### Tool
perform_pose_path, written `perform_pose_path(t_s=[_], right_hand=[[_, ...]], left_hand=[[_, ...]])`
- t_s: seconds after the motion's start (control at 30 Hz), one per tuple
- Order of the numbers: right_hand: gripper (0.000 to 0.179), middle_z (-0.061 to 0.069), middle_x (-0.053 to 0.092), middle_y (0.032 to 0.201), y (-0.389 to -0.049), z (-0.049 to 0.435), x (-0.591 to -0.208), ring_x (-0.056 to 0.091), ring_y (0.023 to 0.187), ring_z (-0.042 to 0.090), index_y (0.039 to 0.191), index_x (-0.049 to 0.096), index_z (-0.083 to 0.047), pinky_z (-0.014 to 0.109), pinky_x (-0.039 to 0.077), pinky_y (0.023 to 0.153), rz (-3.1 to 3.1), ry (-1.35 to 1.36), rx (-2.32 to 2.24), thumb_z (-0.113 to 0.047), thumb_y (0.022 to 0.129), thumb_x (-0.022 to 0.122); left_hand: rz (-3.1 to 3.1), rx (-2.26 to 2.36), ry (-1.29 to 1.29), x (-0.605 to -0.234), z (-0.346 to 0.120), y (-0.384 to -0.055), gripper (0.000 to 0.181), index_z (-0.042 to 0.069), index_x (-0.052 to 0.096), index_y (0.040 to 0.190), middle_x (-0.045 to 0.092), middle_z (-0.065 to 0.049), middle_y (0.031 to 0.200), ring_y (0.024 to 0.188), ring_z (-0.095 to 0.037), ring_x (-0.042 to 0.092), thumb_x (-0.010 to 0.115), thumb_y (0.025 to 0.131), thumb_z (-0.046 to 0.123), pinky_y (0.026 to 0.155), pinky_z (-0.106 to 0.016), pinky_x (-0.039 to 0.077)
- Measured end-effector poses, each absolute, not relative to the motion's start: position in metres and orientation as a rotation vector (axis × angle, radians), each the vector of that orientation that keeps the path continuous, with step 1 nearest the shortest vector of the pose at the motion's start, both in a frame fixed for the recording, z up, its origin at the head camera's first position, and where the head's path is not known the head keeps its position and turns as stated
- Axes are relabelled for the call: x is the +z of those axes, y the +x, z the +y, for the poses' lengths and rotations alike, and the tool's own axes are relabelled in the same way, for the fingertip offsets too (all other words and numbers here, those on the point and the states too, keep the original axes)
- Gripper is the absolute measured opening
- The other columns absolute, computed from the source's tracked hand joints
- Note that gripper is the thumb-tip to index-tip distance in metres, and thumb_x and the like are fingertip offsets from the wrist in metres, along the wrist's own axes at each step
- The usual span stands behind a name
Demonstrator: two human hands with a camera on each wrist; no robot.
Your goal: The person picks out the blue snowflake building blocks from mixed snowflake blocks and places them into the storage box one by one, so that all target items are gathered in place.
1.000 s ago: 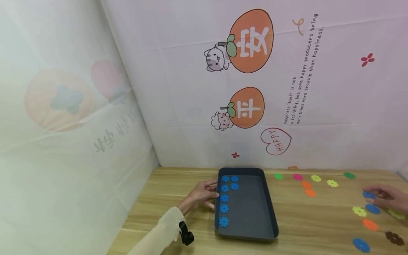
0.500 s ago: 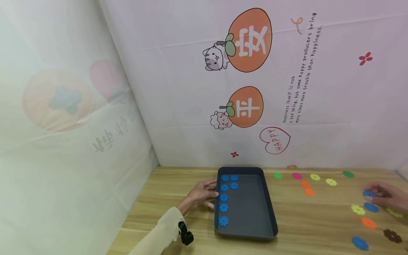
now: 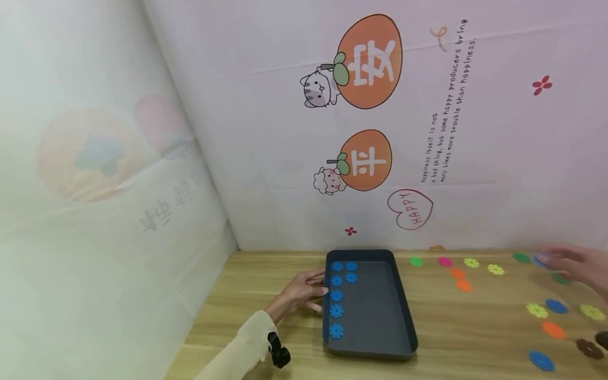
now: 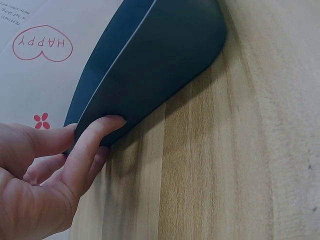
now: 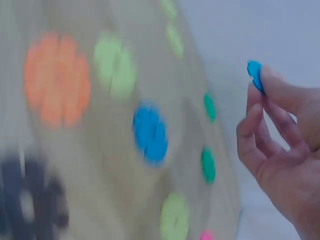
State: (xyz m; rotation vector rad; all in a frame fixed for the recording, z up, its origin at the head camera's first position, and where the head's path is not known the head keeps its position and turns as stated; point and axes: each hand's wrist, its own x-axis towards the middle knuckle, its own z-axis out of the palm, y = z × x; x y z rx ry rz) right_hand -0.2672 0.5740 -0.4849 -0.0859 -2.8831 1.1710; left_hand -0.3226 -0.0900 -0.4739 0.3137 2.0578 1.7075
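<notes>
A dark grey tray (image 3: 380, 311) lies on the wooden table, with several blue notched plastic discs (image 3: 336, 311) along its left side. Four-sided and low-walled, it has its left wall gripped by my left hand (image 3: 304, 290). The left wrist view shows the thumb at the rim and the fingers (image 4: 85, 150) bent against the outer wall. Over the table's far right, my right hand (image 3: 577, 264) pinches one blue disc (image 5: 255, 75) between thumb and fingers, raised above the surface.
Loose discs are scattered right of the tray: a blue one (image 3: 541, 361), an orange one (image 3: 553, 330), a brown one (image 3: 589, 348), a pink one (image 3: 445, 262) and several yellow and green ones. A printed white cloth (image 3: 285, 132) stands behind the table.
My right hand has lifted the blue disc and moved it toward the back of the table, where a green disc now shows beneath it. My left hand stays at the tray.
</notes>
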Motion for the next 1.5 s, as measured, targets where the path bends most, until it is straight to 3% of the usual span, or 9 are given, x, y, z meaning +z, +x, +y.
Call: perform_pose_path(t_s=[0.03,0.2,0.3,0.43,0.5,0.6,0.77,1.13,1.5], right_hand=[[0.072,-0.026,0.057,0.113,-0.268,0.562,-0.475,0.053,0.089,-0.017,0.149,0.041,0.009,0.043,0.062,0.076,-2.869,-0.072,1.189,-0.048,0.108,0.055],[0.035,-0.037,0.059,0.110,-0.272,0.511,-0.448,0.059,0.096,-0.015,0.137,0.058,-0.001,0.020,0.061,0.075,-2.778,0.167,1.322,-0.025,0.111,0.055],[0.023,-0.026,0.069,0.112,-0.277,0.485,-0.441,0.067,0.098,-0.005,0.130,0.065,-0.009,0.020,0.063,0.079,-2.724,0.323,1.534,-0.011,0.111,0.052],[0.030,-0.006,0.079,0.104,-0.290,0.450,-0.434,0.077,0.092,0.011,0.117,0.073,-0.019,0.029,0.067,0.080,-2.585,0.382,1.920,0.001,0.108,0.052],[0.029,-0.001,0.079,0.101,-0.296,0.432,-0.430,0.078,0.091,0.015,0.114,0.075,-0.017,0.032,0.067,0.080,-2.557,0.355,2.047,0.002,0.107,0.054],[0.020,0.003,0.079,0.102,-0.302,0.403,-0.422,0.078,0.091,0.017,0.120,0.070,0.000,0.034,0.067,0.082,-2.613,0.336,2.062,-0.001,0.107,0.055],[0.034,0.007,0.078,0.104,-0.308,0.359,-0.412,0.078,0.092,0.017,0.129,0.054,0.019,0.035,0.067,0.085,-2.730,0.331,2.003,-0.007,0.107,0.057],[0.031,0.009,0.076,0.105,-0.310,0.290,-0.412,0.076,0.093,0.021,0.123,0.062,0.014,0.045,0.066,0.091,-2.747,0.413,2.064,-0.012,0.106,0.062],[0.016,0.014,0.075,0.097,-0.318,0.236,-0.430,0.076,0.087,0.022,0.112,0.061,0.011,0.044,0.067,0.088,-2.754,0.377,2.200,-0.002,0.103,0.063]], left_hand=[[2.057,1.714,0.312,-0.474,-0.091,-0.322,0.065,0.005,0.042,0.160,0.049,-0.028,0.155,0.127,-0.040,0.064,0.068,0.100,0.001,0.062,-0.034,0.067],[2.060,1.733,0.309,-0.473,-0.093,-0.319,0.066,0.003,0.041,0.160,0.046,-0.028,0.158,0.123,-0.038,0.067,0.068,0.100,0.000,0.059,-0.031,0.066],[2.062,1.733,0.317,-0.473,-0.093,-0.319,0.065,0.003,0.041,0.160,0.045,-0.028,0.158,0.123,-0.037,0.067,0.068,0.100,0.001,0.059,-0.031,0.066],[2.057,1.732,0.318,-0.474,-0.091,-0.320,0.065,0.004,0.041,0.160,0.046,-0.028,0.158,0.123,-0.037,0.067,0.068,0.100,0.001,0.060,-0.032,0.066],[2.054,1.732,0.314,-0.474,-0.090,-0.320,0.065,0.005,0.042,0.160,0.046,-0.028,0.158,0.122,-0.037,0.068,0.068,0.100,0.001,0.060,-0.032,0.066],[2.054,1.736,0.305,-0.474,-0.092,-0.320,0.065,0.005,0.042,0.160,0.046,-0.028,0.157,0.121,-0.037,0.069,0.068,0.100,0.001,0.060,-0.033,0.067],[2.056,1.742,0.297,-0.475,-0.093,-0.320,0.065,0.006,0.042,0.160,0.047,-0.029,0.156,0.122,-0.039,0.068,0.068,0.100,0.000,0.062,-0.035,0.067],[2.041,1.744,0.317,-0.472,-0.089,-0.320,0.065,0.004,0.041,0.160,0.049,-0.029,0.155,0.126,-0.041,0.065,0.067,0.100,0.000,0.065,-0.039,0.068],[2.049,1.740,0.305,-0.473,-0.088,-0.319,0.064,0.004,0.042,0.160,0.048,-0.028,0.155,0.128,-0.041,0.064,0.067,0.101,0.001,0.066,-0.039,0.068]])
